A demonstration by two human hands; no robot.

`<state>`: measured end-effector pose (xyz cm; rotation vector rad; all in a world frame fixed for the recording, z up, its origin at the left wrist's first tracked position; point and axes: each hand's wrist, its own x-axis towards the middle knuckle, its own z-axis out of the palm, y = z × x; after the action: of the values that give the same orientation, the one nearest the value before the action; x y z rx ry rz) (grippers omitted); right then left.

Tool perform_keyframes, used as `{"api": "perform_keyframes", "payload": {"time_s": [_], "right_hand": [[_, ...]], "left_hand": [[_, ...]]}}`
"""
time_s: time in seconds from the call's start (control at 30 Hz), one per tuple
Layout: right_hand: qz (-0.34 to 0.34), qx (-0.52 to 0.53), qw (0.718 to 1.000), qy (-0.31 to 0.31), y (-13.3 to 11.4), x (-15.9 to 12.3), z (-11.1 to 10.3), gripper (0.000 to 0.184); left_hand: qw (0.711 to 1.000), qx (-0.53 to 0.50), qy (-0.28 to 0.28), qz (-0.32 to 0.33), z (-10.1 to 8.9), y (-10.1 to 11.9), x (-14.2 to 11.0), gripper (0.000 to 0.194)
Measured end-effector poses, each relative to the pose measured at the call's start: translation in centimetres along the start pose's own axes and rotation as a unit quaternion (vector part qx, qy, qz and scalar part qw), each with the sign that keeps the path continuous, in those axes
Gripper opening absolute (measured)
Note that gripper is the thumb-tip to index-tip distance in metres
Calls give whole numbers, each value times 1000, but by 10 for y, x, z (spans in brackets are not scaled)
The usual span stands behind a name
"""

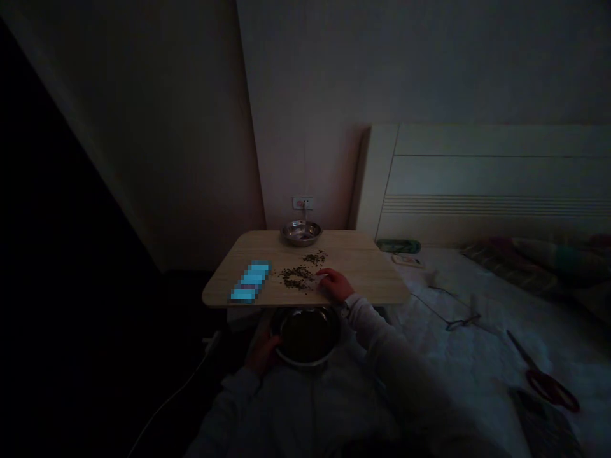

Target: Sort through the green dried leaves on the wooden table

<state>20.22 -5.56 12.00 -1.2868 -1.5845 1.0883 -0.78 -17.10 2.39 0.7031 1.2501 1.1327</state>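
Note:
A large metal bowl [305,364] with dark contents sits at my lap, below the front edge of a small wooden table [363,254]. My left hand [264,351] is closed on the bowl's left rim. Small dark grains [296,278] lie spread on the tabletop, with a smaller patch of them farther back. At their right side is my right hand [336,285], palm down, its index finger stretched toward them and apart from the other fingers. No held thing shows in it, though its underside is hidden. Dim light blurs the grains' exact kind.
A smaller metal bowl [301,234] stands at the table's back edge, before a wall socket [303,203]. On the table's left lies a phone [251,282] with a lit, pixelated screen. Red-handled scissors [544,378] and a cord [461,322] lie on the bed at right.

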Motion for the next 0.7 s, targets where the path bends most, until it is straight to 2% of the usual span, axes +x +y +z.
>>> {"api": "perform_keyframes", "payload": {"time_s": [0.13, 0.3, 0.7], "right_hand": [[11, 16, 1000, -10, -3, -3, 0, 28], [7, 26, 1000, -7, -6, -3, -1, 28], [6, 19, 999, -31, -1, -3, 1, 27]], "left_hand": [[999, -18, 29, 4, 0, -6, 5, 37], [1000, -9, 9, 3, 0, -2, 2, 36], [999, -31, 11, -7, 8, 10, -10, 34]]}}
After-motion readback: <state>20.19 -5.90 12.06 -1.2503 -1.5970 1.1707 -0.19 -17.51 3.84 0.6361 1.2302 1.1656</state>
